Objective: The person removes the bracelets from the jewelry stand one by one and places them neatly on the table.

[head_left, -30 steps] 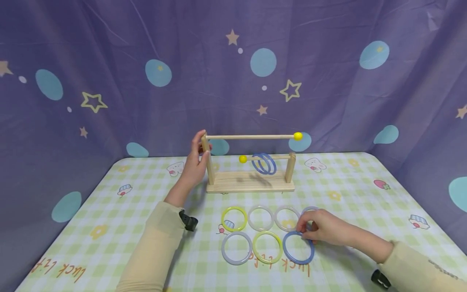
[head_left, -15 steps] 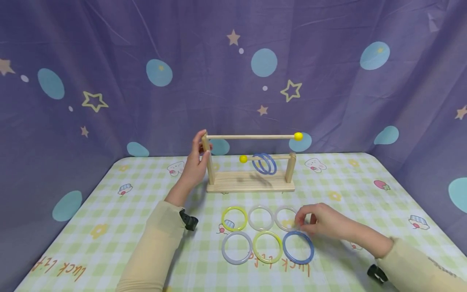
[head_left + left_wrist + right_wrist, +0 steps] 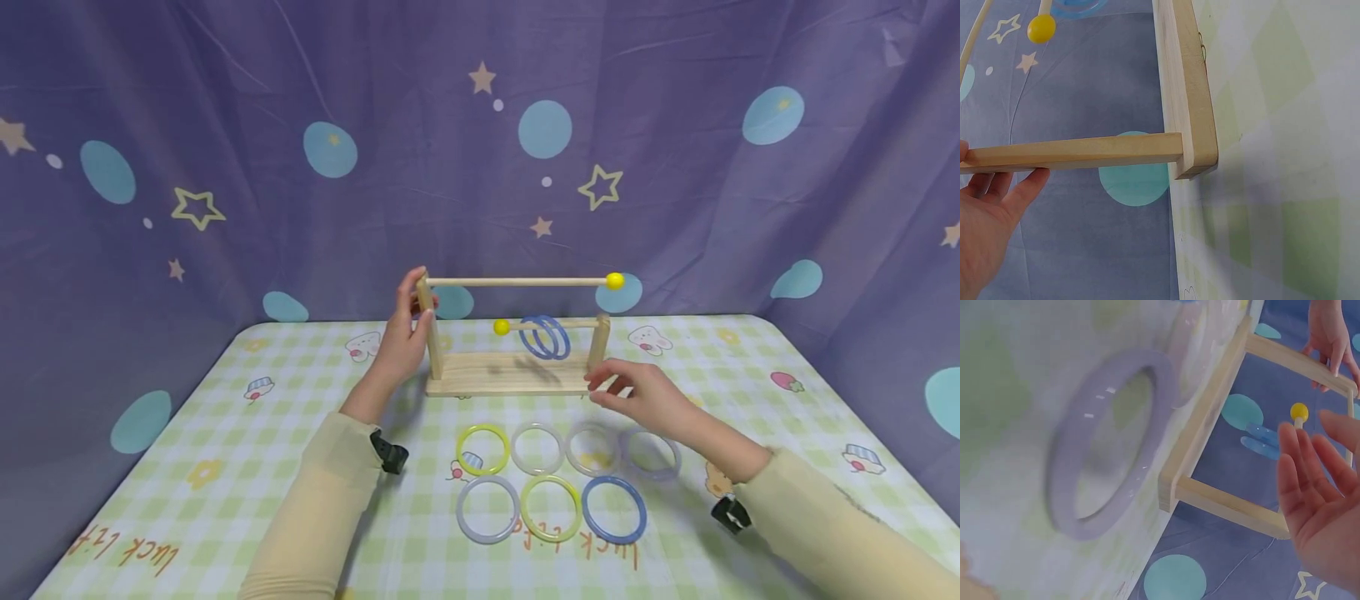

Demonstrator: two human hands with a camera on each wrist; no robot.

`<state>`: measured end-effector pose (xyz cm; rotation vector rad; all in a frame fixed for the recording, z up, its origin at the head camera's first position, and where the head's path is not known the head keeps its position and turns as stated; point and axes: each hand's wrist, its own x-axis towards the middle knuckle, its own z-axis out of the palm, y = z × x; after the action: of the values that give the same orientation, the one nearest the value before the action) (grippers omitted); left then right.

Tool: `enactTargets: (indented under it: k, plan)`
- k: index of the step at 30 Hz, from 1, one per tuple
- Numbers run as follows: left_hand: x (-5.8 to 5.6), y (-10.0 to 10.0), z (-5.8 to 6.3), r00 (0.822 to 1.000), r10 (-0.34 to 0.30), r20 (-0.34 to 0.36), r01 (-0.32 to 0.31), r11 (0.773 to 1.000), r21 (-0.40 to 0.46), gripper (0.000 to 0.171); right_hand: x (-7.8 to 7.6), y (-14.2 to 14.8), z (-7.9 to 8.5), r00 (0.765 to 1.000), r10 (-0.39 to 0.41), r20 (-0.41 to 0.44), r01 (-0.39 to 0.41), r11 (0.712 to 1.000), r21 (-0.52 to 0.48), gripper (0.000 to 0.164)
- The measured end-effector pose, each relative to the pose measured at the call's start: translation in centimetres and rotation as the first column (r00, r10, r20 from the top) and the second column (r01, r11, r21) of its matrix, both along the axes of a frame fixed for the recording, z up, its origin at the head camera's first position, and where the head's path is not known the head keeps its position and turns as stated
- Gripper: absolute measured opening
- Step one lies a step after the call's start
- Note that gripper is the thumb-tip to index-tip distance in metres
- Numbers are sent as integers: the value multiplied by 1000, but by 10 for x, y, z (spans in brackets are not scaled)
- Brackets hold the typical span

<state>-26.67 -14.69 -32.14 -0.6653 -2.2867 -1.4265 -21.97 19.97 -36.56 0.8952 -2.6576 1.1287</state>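
A wooden stand [image 3: 510, 383] has two posts, each bearing a rod tipped with a yellow ball. My left hand [image 3: 405, 337] grips its taller left post [image 3: 1110, 152] near the top, thumb on one side and fingers on the other. Blue rings [image 3: 553, 337] hang on the lower rod. By the base's right end, my right hand [image 3: 645, 400] is in the air with loosely bent fingers and nothing held. Just below that hand, a pale purple ring [image 3: 1066, 469] lies flat, ending the back row of rings on the tablecloth.
In front of the stand lie two rows of rings, among them a yellow ring [image 3: 459, 450], a clear ring [image 3: 513, 450], a grey ring [image 3: 460, 510] and a blue ring [image 3: 642, 510]. A purple curtain [image 3: 375, 242] hangs behind the checked tablecloth [image 3: 187, 417].
My right hand has risen from the right end of the back row toward the stand's base, bringing the pale purple ring into full view. My left hand stays on the post.
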Motion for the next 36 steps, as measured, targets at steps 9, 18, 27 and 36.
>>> enactTargets:
  k: [9, 18, 27, 36]
  plan:
    - [0, 1, 0, 1000, 2, 13, -3, 1000, 6, 51, -27, -14, -1, 994, -109, -28, 106, 991, -87, 22]
    - [1, 1, 1, 1000, 3, 21, -3, 1000, 10, 52, -38, -25, -6, 989, -143, -32, 138, 985, -107, 28]
    - [-25, -7, -24, 1000, 17, 24, -18, 1000, 19, 54, -45, -36, -12, 986, -170, 3, 169, 981, -95, 36]
    - [-30, -9, -28, 1000, 20, 14, -21, 1000, 15, 55, -50, -51, -17, 980, -199, -18, 197, 976, -92, 33]
